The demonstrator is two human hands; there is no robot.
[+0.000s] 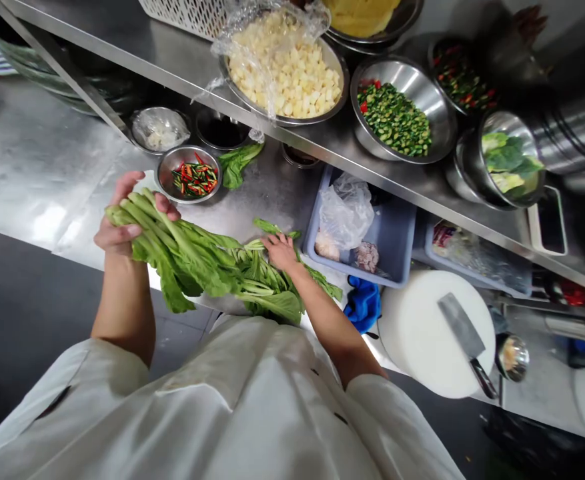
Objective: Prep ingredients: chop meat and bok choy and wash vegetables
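Along the near edge of the steel surface point(257, 200), which runs smooth and shiny past them to the left, lie the leafy greens point(197, 250), some crinkled leaves showing past that edge. To their right, a blue-grey plastic bin point(395, 233) holds a crumpled clear bag and rough lumps. The left grip point(115, 237) is closed around pale, ribbed stems, near a round steel bowl point(167, 171) of red and green chillies. The smaller-looking right grip point(281, 252) rests over leaves; whether it clasps any, I cannot tell.

cleaver point(461, 325) on white board point(417, 333) | blue cloth point(363, 305) beside board | chillies point(196, 179) in steel bowl point(166, 163) | grey-blue tub point(393, 230)
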